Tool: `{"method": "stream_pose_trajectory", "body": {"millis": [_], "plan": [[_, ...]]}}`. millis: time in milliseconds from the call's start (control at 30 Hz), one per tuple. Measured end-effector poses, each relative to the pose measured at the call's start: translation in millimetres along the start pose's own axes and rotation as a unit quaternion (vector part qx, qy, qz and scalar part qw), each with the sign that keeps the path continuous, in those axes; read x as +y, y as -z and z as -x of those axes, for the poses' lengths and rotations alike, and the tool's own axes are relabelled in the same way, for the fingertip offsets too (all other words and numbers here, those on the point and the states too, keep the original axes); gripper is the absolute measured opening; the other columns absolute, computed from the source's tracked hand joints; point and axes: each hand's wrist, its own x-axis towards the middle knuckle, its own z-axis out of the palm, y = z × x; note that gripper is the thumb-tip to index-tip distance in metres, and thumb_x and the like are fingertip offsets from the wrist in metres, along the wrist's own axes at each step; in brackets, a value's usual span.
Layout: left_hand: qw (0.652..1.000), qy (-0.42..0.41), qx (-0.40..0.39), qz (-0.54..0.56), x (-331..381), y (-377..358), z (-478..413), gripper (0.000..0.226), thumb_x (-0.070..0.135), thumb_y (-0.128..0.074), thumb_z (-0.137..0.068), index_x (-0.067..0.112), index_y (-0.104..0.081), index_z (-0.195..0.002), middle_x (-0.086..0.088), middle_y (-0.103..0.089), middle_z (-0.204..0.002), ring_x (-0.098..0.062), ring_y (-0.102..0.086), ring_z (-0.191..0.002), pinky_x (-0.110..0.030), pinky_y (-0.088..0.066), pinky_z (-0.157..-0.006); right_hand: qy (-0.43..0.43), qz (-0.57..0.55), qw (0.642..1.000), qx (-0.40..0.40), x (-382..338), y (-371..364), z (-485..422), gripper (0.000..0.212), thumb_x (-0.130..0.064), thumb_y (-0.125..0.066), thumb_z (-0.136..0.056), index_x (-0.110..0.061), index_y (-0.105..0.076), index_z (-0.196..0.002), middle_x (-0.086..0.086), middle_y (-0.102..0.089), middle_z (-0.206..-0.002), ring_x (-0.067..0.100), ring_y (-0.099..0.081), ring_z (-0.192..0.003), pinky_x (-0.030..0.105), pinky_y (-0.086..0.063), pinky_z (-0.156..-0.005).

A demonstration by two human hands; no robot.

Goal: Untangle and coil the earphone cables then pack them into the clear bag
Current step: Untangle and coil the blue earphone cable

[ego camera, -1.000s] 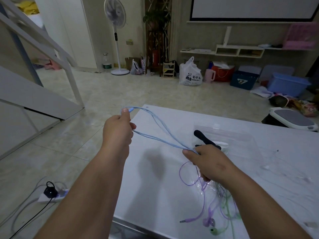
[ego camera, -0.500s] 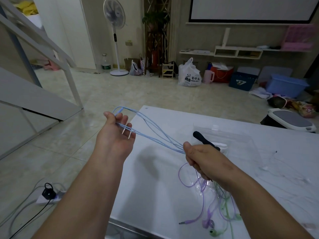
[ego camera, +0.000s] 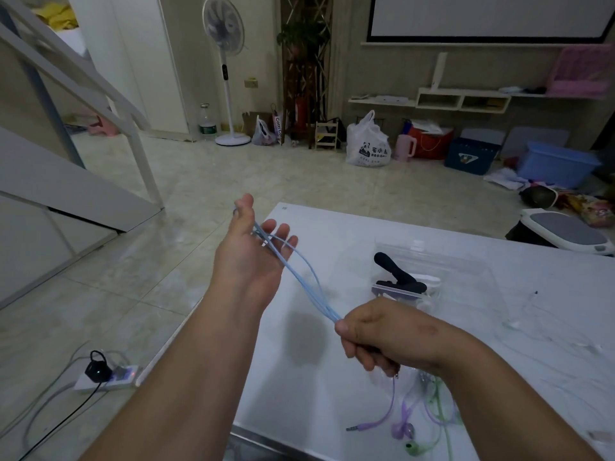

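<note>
The blue cable (ego camera: 299, 277) runs in several strands, off the table (ego camera: 332, 227), from the left hand (ego camera: 248, 257) to the right hand (ego camera: 382, 334). The left hand is left of the clear bag (ego camera: 466, 271), fingers spread wide, the loops only draped across its palm. The right hand, nearer the person than the bag, is a fist clenched round the other end of the bundle.

The main risk is at the spread hand: nothing pins the loops there, so a tug from the fist could slide them off and undo the coil. Uneven strands could also cross and knot. Nearer still than the bag, under the right wrist, lie the purple cable (ego camera: 382, 417) and the green cable (ego camera: 439, 410); lowering the blue loops there could snag them together.
</note>
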Motion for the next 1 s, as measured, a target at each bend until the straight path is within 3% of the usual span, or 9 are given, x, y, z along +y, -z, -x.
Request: {"method": "stream_pose_trajectory", "body": {"millis": [100, 167, 333, 500, 700, 833, 900, 1000], "plan": [[0.997, -0.02, 0.053, 0.046, 1, 9, -10, 0.032, 0.038, -0.052, -0.097, 0.015, -0.063, -0.116, 0.003, -0.043, -0.072, -0.007, -0.045, -0.05, -0.02, -0.046, -0.051, -0.017, 0.018, 0.999, -0.029, 1, 2, 2, 0.026, -0.025, -0.054, -0.097, -0.013, -0.07, -0.081, 0.002, -0.069, -0.071, 0.01, -0.05, -0.052, 0.021, -0.041, -0.047], [0.995, -0.029, 0.079, 0.048, 4, 15, -13, 0.024, 0.033, -0.054, -0.097, 0.012, -0.064, -0.1, 0.004, -0.041, -0.069, -0.006, -0.041, -0.045, -0.017, -0.039, -0.043, -0.017, 0.049, 0.999, -0.01, 3, 1, 0, 0.021, -0.022, -0.055, -0.095, -0.018, -0.073, -0.084, -0.003, -0.066, -0.069, 0.007, -0.046, -0.052, 0.02, -0.037, -0.049], [0.985, -0.047, 0.149, 0.075, 10, 17, -13, 0.022, 0.023, -0.048, -0.098, 0.015, -0.056, -0.079, 0.002, -0.045, -0.071, -0.012, -0.039, -0.048, -0.015, -0.038, -0.044, -0.025, -0.018, 0.999, 0.033, 1, 1, -2, 0.026, -0.022, -0.051, -0.098, -0.017, -0.067, -0.079, -0.007, -0.041, -0.054, 0.008, -0.034, -0.047, 0.023, -0.024, -0.049], [0.989, -0.048, 0.135, 0.044, 11, 14, -10, 0.027, 0.021, -0.041, -0.097, 0.019, -0.046, -0.071, 0.006, -0.026, -0.058, -0.008, -0.019, -0.037, -0.015, -0.017, -0.034, 0.005, -0.07, 0.995, 0.067, -4, 0, -1, 0.048, -0.051, -0.042, -0.097, -0.015, -0.064, -0.075, -0.005, -0.035, -0.054, 0.013, -0.025, -0.048, 0.026, -0.021, -0.048], [0.993, -0.064, 0.093, -0.016, 7, 5, -2, 0.031, 0.038, -0.04, -0.101, 0.021, -0.05, -0.077, 0.004, -0.04, -0.067, -0.008, -0.029, -0.041, -0.018, -0.024, -0.037, 0.021, -0.01, 0.996, 0.088, 2, 5, 0, 0.03, -0.031, -0.047, -0.099, -0.021, -0.065, -0.077, -0.009, -0.045, -0.057, 0.01, -0.034, -0.05, 0.023, -0.029, -0.05], [0.997, -0.038, 0.054, -0.034, 5, 4, -1, 0.036, 0.045, -0.04, -0.1, 0.019, -0.048, -0.077, 0.004, -0.039, -0.063, -0.008, -0.026, -0.039, -0.018, -0.022, -0.036, 0.014, 0.053, 0.995, 0.084, 1, 5, 2, 0.028, -0.026, -0.048, -0.097, -0.02, -0.067, -0.078, -0.014, -0.065, -0.065, 0.005, -0.046, -0.051, 0.027, -0.038, -0.054], [0.998, -0.008, 0.028, -0.058, 8, 4, -1, 0.04, 0.048, -0.043, -0.098, 0.017, -0.047, -0.073, 0.004, -0.038, -0.06, -0.007, -0.023, -0.038, -0.017, -0.02, -0.034, 0.021, 0.053, 0.992, 0.115, 3, 6, -1, 0.025, -0.024, -0.05, -0.097, -0.022, -0.07, -0.083, -0.011, -0.064, -0.062, 0.009, -0.046, -0.054, 0.029, -0.039, -0.056], [0.991, 0.017, 0.004, -0.134, 8, 4, 0, 0.045, 0.05, -0.045, -0.097, 0.015, -0.048, -0.069, 0.003, -0.04, -0.059, -0.007, -0.024, -0.04, -0.018, -0.019, -0.033, 0.04, -0.009, 0.98, 0.196, 6, 8, -8, 0.022, -0.019, -0.05, -0.098, -0.021, -0.072, -0.092, -0.009, -0.048, -0.056, 0.011, -0.039, -0.054, 0.021, -0.033, -0.05]]}}
